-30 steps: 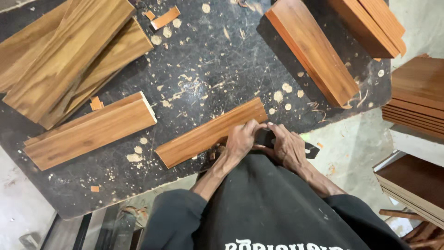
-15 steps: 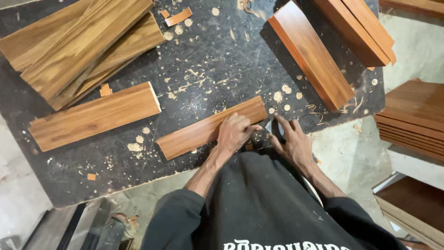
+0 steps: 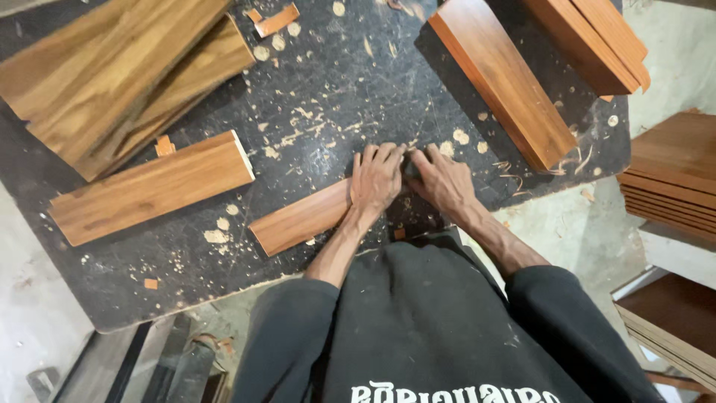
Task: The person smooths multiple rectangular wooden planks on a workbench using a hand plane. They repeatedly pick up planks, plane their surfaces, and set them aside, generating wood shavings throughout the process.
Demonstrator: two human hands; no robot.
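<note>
Pressing down on the right end of a short wooden moulding piece (image 3: pixel 302 220), the left hand (image 3: pixel 377 179) lies palm-down with its fingers spread flat over the wood rather than curled round it. The piece lies on the near part of the dark worktable (image 3: pixel 358 82), angled from near-left to far-right. Just right of it, the right hand (image 3: pixel 440 179) rests with its fingers bent over something small and dark at the wood's end; whether it grips that thing or only steadies it cannot be told, since the fingers hide it.

Compared with half a second ago, both hands have slid farther over the end of the piece, so the left hand now covers much more of the wood and the two hands sit closer together, thumbs nearly touching. That reads as a firmer hold-down on the end being worked.

Farther left lies a longer moulding length (image 3: pixel 153 186), well apart from the hands, and beyond it a stack of wide boards (image 3: pixel 112 75) at the far left. To the far right a reddish block (image 3: pixel 503 78) lies diagonally, with another board (image 3: pixel 589 37) past it. Wood chips and shavings (image 3: pixel 298 127) scatter the tabletop. Off the table at right, stacked panels (image 3: pixel 671 172) sit lower down.
</note>
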